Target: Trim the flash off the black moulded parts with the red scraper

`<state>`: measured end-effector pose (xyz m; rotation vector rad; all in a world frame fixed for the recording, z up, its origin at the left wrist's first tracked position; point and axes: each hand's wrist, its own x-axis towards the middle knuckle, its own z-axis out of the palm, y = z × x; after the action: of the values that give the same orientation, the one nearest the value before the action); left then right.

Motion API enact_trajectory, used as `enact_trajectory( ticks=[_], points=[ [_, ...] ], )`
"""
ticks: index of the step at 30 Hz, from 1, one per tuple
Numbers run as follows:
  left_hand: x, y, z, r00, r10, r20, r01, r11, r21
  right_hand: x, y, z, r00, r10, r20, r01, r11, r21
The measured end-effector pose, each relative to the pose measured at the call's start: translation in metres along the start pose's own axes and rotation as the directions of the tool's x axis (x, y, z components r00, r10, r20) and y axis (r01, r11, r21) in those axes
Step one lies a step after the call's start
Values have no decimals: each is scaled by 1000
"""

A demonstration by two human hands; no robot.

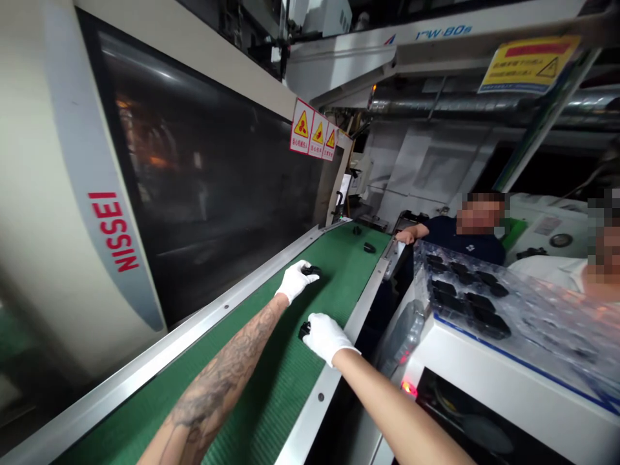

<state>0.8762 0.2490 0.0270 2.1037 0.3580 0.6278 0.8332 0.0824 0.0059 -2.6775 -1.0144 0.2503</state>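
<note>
My left hand [294, 281], in a white glove, is closed around a small black molded part [311, 270] over the green conveyor belt [271, 387]. Closer to me, my right hand [325, 337], also gloved in white, grips another black part [305, 330] near the belt's right rail. Farther up the belt lie two more black parts, one [369, 247] toward the right side and one [357, 230] near the far end. The gloved fingers hide portions of both held parts.
A machine with a dark window [227, 168] borders the belt on the left. To the right, a clear plastic tray [537, 316] with several black parts rests on a white cabinet [465, 361]. A person's hand [411, 234] touches the belt's far right rail; another person stands at far right.
</note>
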Motion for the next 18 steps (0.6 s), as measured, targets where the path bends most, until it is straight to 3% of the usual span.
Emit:
enact_trajectory(
  ticks=[5,8,10,11,13,15,16,18],
  points=[
    [-82,19,-60,976,205,73,-167,920,-355,-16,1,-8,999,5,-49,8,965,263],
    [-131,38,-91,976,193,100,-138,906,-400,-48,-4,-13,997,-13,-70,44,887,459],
    [-165,52,-103,982,147,119,-83,899,-429,-84,-7,-13,996,1,-93,57,785,617],
    [-183,60,-107,984,121,131,-52,897,-440,-107,-7,-10,994,27,-108,61,680,730],
    [-222,77,-107,985,69,157,7,899,-439,-160,-3,0,988,105,-116,67,382,922],
    [-262,93,-97,979,20,203,67,908,-413,-218,9,17,979,183,-90,67,129,989],
    [-281,101,-88,971,3,237,95,910,-404,-248,18,27,974,213,-74,55,94,994],
    [-317,113,-64,943,-22,333,163,901,-401,-306,44,47,956,290,-54,4,170,985]
  ],
)
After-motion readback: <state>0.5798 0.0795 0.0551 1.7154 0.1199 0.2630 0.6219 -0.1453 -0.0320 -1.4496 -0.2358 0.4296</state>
